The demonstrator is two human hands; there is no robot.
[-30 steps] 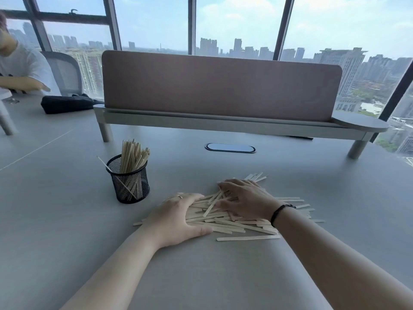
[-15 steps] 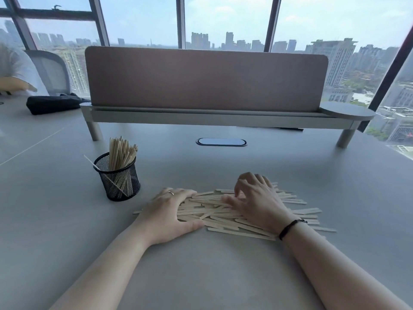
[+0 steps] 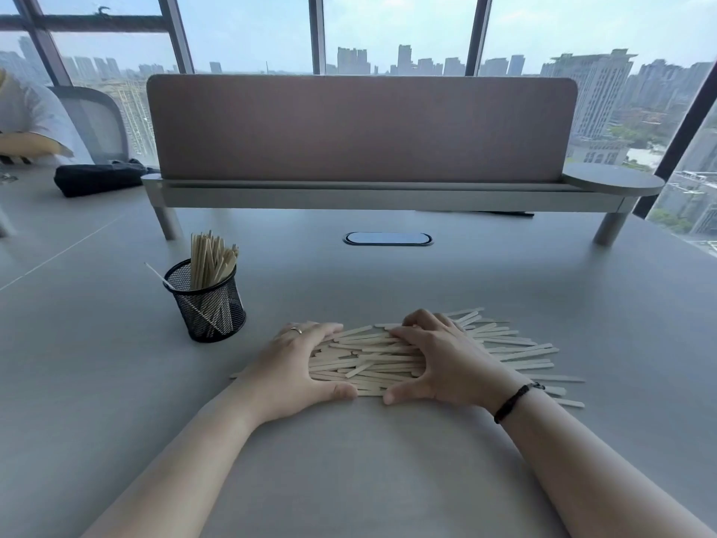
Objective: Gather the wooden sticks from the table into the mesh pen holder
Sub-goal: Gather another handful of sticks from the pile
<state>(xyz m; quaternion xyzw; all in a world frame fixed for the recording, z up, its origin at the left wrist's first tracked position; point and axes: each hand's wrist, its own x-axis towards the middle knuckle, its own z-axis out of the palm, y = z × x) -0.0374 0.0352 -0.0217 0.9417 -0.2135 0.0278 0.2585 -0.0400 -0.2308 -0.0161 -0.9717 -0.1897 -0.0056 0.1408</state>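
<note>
Wooden sticks [image 3: 392, 357] lie heaped on the grey table [image 3: 388, 460]. Our left hand [image 3: 297, 366] and right hand [image 3: 438, 359] cup the heap, fingers curled around it. Left of it stands the mesh pen holder [image 3: 205, 304], part-filled.

A wide grey surface [image 3: 504, 289] fills the room's foreground, with an oval cable port [image 3: 388, 238] set into it. Behind stands a mauve divider screen [image 3: 361, 130] on a grey raised shelf [image 3: 388, 196]. Tall dark-framed windows [image 3: 395, 29] show hazy daylight and city towers. A mesh-backed chair [image 3: 97, 122] stands far left.
</note>
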